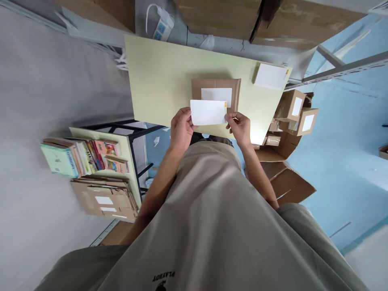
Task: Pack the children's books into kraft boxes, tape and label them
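Observation:
A blank white label sheet point(208, 112) with a small yellow mark at its right end is stretched between my two hands. My left hand point(182, 127) pinches its left edge, and my right hand point(239, 126) pinches the lower right corner. Behind and partly under the sheet in this view, a brown cardboard box point(216, 83) lies on the pale yellow table point(157, 76). A white label point(216, 94) sits on the box's top, its lower part hidden by the sheet.
At the table's right end is a stack of white labels point(270, 76). Left of me, a side table holds books point(87, 155) and flattened cardboard point(104, 198). Small boxes point(303, 111) stand in an open carton at right. A power strip point(163, 26) lies behind the table.

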A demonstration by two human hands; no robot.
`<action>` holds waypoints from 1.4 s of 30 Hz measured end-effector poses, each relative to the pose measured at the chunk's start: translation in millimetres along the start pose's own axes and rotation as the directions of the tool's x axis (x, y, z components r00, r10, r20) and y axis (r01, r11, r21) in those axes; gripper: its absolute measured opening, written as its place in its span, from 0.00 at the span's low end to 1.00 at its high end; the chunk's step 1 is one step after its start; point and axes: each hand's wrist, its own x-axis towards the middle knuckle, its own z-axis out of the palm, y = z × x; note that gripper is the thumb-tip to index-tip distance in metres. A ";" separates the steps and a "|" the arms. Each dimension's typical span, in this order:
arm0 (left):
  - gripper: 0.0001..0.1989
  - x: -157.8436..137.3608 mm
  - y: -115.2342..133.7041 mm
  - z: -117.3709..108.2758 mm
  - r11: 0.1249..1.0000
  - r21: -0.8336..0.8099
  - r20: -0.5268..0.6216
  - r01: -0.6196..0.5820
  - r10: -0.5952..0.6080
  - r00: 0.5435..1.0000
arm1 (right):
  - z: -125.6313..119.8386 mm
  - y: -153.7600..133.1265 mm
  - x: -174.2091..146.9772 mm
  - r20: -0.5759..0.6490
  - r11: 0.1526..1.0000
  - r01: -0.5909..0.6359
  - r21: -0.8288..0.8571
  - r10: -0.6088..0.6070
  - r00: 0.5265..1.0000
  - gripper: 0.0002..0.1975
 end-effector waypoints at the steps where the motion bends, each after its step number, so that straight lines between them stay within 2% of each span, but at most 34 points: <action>1: 0.27 2.4 -2.7 -0.4 1.000 0.006 0.005 -0.002 0.002 1.000 | -2.0 0.3 1.2 -0.001 1.000 0.012 -0.010 -0.012 1.000 0.26; 8: 0.26 36.8 -26.8 4.9 1.000 0.030 -0.001 0.005 -0.005 1.000 | -5.5 0.6 18.2 -0.048 0.978 0.141 -0.151 -0.149 0.988 0.21; 12: 0.23 71.6 -37.8 8.5 0.995 0.097 -0.046 0.032 -0.028 0.999 | 5.4 3.0 37.0 -0.132 0.961 0.122 -0.247 -0.158 0.979 0.18; 16: 0.21 105.7 -46.1 11.4 0.982 0.185 -0.062 -0.023 0.035 0.997 | 12.9 9.4 54.7 -0.196 0.932 0.103 -0.347 -0.180 0.964 0.14; 19: 0.20 120.5 -52.3 13.5 0.967 0.244 -0.046 -0.066 0.080 0.996 | 15.0 16.3 63.6 -0.223 0.900 0.071 -0.431 -0.183 0.957 0.10; 31: 0.10 124.9 -58.7 21.8 0.931 0.356 -0.058 -0.078 0.106 0.993 | 22.6 27.9 78.6 -0.295 0.838 -0.023 -0.545 -0.166 0.941 0.10; 38: 0.11 125.0 -57.3 25.4 0.927 0.366 -0.062 -0.086 0.117 0.991 | 27.5 29.5 82.8 -0.329 0.814 -0.057 -0.578 -0.169 0.929 0.10; 42: 0.13 126.0 -58.0 29.3 0.926 0.366 -0.070 -0.097 0.132 0.989 | 32.6 23.6 83.2 -0.354 0.810 -0.106 -0.576 -0.131 0.926 0.08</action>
